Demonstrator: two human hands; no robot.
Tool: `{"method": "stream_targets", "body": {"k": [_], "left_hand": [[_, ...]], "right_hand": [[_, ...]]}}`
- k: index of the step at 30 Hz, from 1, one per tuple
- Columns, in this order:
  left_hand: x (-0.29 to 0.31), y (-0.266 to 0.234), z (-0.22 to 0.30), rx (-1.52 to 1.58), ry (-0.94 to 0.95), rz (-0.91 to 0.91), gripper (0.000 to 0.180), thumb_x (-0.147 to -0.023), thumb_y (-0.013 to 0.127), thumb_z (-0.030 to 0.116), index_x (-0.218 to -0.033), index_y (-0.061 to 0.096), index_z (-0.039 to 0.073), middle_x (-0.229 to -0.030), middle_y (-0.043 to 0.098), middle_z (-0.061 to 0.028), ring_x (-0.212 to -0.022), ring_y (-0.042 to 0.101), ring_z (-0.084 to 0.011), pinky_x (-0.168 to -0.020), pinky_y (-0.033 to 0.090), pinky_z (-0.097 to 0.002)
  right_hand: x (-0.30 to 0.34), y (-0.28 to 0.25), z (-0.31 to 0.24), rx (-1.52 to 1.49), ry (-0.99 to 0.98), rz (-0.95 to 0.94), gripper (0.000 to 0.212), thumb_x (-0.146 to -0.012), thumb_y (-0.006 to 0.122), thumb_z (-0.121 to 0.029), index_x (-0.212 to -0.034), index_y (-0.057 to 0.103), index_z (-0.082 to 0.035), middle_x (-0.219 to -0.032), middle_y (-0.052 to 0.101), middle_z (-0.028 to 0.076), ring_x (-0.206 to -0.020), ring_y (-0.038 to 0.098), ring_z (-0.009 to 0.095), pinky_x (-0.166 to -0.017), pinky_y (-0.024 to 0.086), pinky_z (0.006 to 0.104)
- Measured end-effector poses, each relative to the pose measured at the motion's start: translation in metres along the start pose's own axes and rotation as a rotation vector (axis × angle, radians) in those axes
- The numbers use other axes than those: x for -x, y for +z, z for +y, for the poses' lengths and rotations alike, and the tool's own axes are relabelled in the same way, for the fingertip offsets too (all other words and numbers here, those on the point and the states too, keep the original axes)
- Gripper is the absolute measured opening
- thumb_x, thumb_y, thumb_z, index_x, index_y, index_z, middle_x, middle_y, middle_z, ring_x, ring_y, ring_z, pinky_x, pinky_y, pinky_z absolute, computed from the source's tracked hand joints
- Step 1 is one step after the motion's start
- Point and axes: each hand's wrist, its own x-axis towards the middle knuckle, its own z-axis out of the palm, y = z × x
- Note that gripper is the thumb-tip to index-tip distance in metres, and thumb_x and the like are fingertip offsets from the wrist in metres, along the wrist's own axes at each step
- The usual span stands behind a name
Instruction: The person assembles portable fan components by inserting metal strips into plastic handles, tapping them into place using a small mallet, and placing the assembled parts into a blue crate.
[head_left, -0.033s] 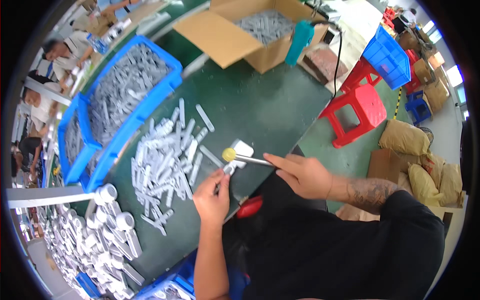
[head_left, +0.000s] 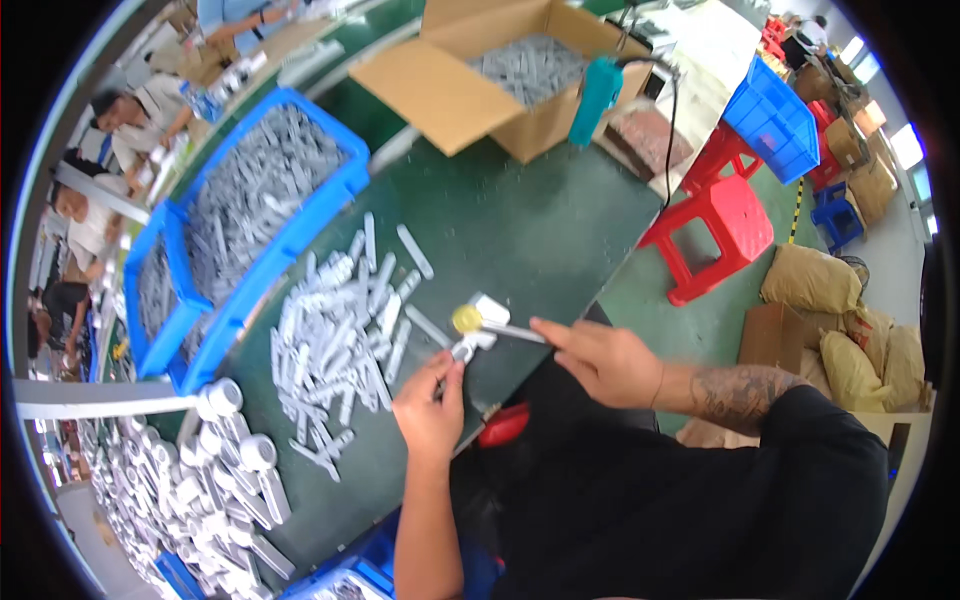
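My right hand (head_left: 605, 365) is closed round the handle of a small hammer with a round yellow head (head_left: 467, 319) and a slim metal shaft (head_left: 515, 331). Its head hangs over the table just beyond my left fingertips. My left hand (head_left: 430, 408) pinches a light grey plastic piece (head_left: 463, 350) between thumb and fingers, close under the hammer head. Behind them lies a white block (head_left: 491, 308), partly covered by the hammer. Left of my hands spreads a loose pile of grey plastic strips (head_left: 335, 335) on the green table (head_left: 480, 220).
A blue bin (head_left: 290, 235) of grey strips stands at the left. White round-headed parts (head_left: 235, 460) are heaped at lower left. An open carton (head_left: 440, 95), a teal bottle-shaped object (head_left: 596, 100) and a red stool (head_left: 735, 225) stand farther off. Co-workers sit at upper left.
The whole view has shifted slightly, with the table scene a little lower and to the right. Both hands keep their grips; the hammer head stays near the grey piece.
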Motion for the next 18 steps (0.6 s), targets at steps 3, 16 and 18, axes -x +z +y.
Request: {"method": "stream_targets", "body": {"k": [3,16,18], "left_hand": [[0.003,0.002,-0.005,0.013,0.027,-0.003,0.010,-0.093,0.083,0.005,-0.098,0.078,-0.002,-0.109,0.082,-0.0205,-0.095,0.081,-0.0343,-0.083,0.064,-0.0404],[0.005,-0.001,0.000,0.122,-0.115,-0.040,0.011,-0.094,0.082,0.006,-0.098,0.077,-0.003,-0.106,0.082,-0.0201,-0.092,0.081,-0.0311,-0.083,0.062,-0.0365],[0.002,0.001,-0.002,0.131,-0.137,-0.031,0.011,-0.094,0.082,0.006,-0.097,0.077,-0.003,-0.107,0.082,-0.0199,-0.094,0.081,-0.0310,-0.084,0.061,-0.0367]], "right_hand": [[0.007,0.018,0.013,0.082,0.062,-0.157,0.062,-0.101,0.070,-0.014,-0.161,0.055,-0.021,-0.091,0.067,0.010,-0.071,0.068,0.033,-0.064,0.058,0.0437],[0.010,0.004,-0.004,-0.005,-0.022,-0.001,0.061,-0.103,0.069,-0.015,-0.161,0.055,-0.023,-0.087,0.065,0.011,-0.073,0.068,0.034,-0.065,0.058,0.0454],[0.012,0.016,0.005,0.095,0.038,-0.137,0.060,-0.103,0.068,-0.016,-0.161,0.054,-0.022,-0.086,0.065,0.012,-0.074,0.069,0.035,-0.066,0.059,0.0467]]}}
